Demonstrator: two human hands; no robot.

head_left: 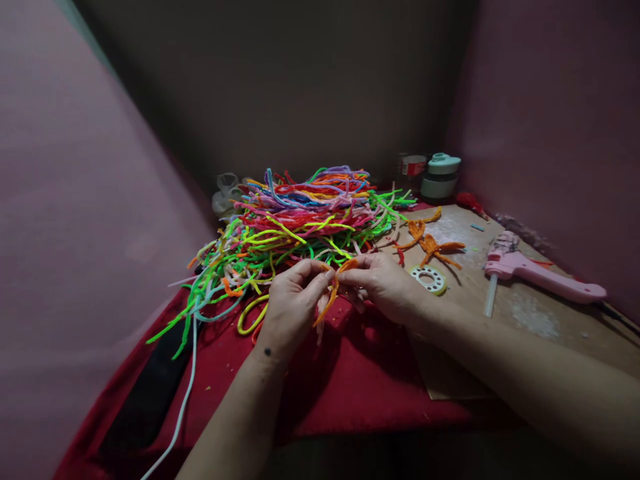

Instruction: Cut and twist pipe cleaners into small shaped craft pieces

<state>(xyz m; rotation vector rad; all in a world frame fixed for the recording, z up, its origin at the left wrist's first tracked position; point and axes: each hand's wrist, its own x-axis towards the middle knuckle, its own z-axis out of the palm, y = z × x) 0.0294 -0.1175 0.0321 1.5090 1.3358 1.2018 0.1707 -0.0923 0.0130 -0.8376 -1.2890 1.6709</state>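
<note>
Between my two hands is an orange pipe cleaner (327, 305), bent, with one end hanging down below the fingertips. My left hand (300, 293) pinches it between thumb and fingers, and my right hand (383, 283) pinches it close by on the right. The fingertips nearly meet, and they hide part of the bend. Just beyond the hands lies a big heap of multicoloured pipe cleaners (310, 213). Several orange pipe cleaner pieces, shaped into loops (435, 248), rest to the right of my right hand, near a white and yellow ring-shaped spool (429, 280).
A pink glue gun (545, 273) lies on a brown board (460, 367) at the right. At the back stands a container with a pale teal lid (440, 175). A black flat object (145, 397) and a white cable (187, 393) lie at the left on the red cloth (325, 407).
</note>
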